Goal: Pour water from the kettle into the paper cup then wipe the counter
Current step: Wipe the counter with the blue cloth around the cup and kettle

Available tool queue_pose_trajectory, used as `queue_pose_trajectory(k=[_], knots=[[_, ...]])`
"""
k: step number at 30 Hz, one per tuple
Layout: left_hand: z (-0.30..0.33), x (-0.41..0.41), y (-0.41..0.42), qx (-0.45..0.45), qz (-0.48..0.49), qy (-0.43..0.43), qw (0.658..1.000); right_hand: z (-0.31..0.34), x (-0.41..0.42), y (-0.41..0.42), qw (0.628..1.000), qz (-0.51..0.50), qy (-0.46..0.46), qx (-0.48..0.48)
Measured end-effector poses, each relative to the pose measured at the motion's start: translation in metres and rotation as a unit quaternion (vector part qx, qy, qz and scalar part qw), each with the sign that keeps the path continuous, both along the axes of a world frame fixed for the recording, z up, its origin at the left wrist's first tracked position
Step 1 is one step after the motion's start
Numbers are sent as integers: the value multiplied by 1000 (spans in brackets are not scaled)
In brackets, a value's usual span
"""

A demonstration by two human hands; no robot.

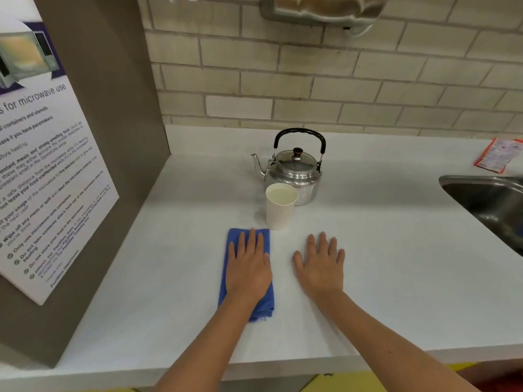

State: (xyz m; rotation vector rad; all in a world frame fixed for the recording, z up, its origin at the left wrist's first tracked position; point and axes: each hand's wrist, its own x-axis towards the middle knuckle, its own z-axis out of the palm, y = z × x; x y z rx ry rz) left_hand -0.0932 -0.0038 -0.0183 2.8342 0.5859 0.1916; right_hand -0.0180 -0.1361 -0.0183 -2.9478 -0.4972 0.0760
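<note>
A folded blue cloth point(247, 274), soft and woven, is pinned flat under the left hand point(249, 268), fingers spread and nothing clenched, seemingly ready for wiping the smooth white counter point(396, 264). Just beyond those fingertips a water-filled paper cup point(280, 206) is seen, with the shiny metal kettle point(294, 168) touching behind it. The right hand point(321, 264) is laid open and empty beside the cloth.
</note>
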Motion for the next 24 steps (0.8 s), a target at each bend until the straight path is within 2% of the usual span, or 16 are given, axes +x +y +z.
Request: queue_pose_trajectory(k=[4,8,12,17,19,20,22,24], knots=[[-9,-20,18,10,-70,-8,997,0,0,-2,1000,5,2,0],[-4,-19,40,10,7,-8,1000,0,0,-2,1000,10,17,-2],[0,-1,8,3,43,-4,999,4,2,-2,999,14,34,-7],[0,15,-50,-6,17,3,1000,19,9,-14,998,38,56,14],[2,18,-60,-63,-9,-20,998,27,9,-21,997,33,55,49],[6,17,-55,-140,-15,-52,989,30,7,-23,996,33,44,63],[20,11,-29,-285,8,-146,947,35,-4,-20,995,56,4,87],[27,2,11,-281,72,-194,937,36,-24,-4,986,113,-27,122]])
